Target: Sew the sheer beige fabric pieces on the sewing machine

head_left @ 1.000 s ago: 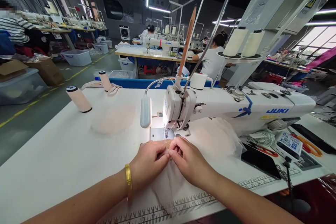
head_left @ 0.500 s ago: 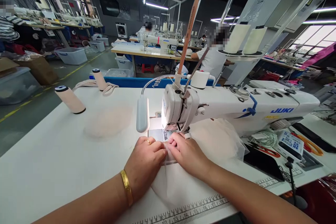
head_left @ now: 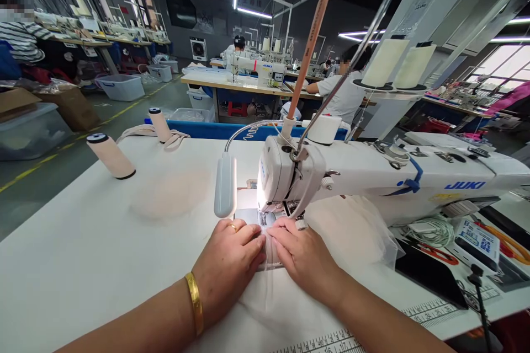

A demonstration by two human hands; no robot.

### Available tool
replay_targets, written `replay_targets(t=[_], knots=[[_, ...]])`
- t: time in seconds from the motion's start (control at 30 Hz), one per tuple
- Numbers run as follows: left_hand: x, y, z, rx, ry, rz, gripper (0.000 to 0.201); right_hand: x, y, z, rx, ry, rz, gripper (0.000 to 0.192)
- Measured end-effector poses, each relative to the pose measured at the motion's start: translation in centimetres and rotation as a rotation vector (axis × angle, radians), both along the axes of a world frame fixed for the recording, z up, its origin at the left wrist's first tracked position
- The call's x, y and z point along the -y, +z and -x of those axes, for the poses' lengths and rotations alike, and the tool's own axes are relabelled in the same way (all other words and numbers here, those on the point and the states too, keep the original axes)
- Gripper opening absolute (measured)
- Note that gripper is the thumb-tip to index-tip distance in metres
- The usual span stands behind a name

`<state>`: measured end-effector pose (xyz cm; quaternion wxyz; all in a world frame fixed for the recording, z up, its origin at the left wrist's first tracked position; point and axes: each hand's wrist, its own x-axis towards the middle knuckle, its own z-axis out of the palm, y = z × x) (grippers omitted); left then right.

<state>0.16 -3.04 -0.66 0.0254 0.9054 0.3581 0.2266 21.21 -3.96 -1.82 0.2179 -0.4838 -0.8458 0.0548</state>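
Both my hands are close together in front of the needle of a white sewing machine (head_left: 290, 176). My left hand (head_left: 227, 251), with a ring and a gold bracelet, has its fingers closed on a sheer pale fabric (head_left: 268, 292) at the left of the needle plate. My right hand (head_left: 304, 256) pinches the same fabric from the right, fingertips just below the presser foot (head_left: 265, 219). The fabric runs between the hands and hangs down toward me. Its edge under the fingertips is partly hidden.
A lamp (head_left: 226, 187) hangs left of the machine head. Sheer beige pieces (head_left: 171, 196) lie at the left, another sheer pile (head_left: 351, 229) under the machine arm. A peach thread cone (head_left: 111, 157) stands at the table's left edge. A black phone-like slab (head_left: 430, 273) lies at right.
My right hand has flattened slightly, and both hands sit at the needle with the fabric straighter between them. The view has shifted a little, moving the machine right in the picture.
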Motion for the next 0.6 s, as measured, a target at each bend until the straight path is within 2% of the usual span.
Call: replay_targets(t=[0.3, 0.5, 0.6], knots=[[-0.3, -0.3, 0.0, 0.006, 0.029, -0.015, 0.022, -0.5, -1.0, -0.1, 0.033, -0.063, -0.122, 0.032], [-0.5, -0.3, 0.0, -0.021, 0.043, -0.022, 0.021, -0.8, -1.5, -0.1, 0.062, -0.054, -0.165, 0.032], [-0.6, 0.0, 0.4, -0.021, 0.037, 0.021, 0.016, -0.3, -1.1, -0.3, 0.068, -0.028, -0.187, 0.03]])
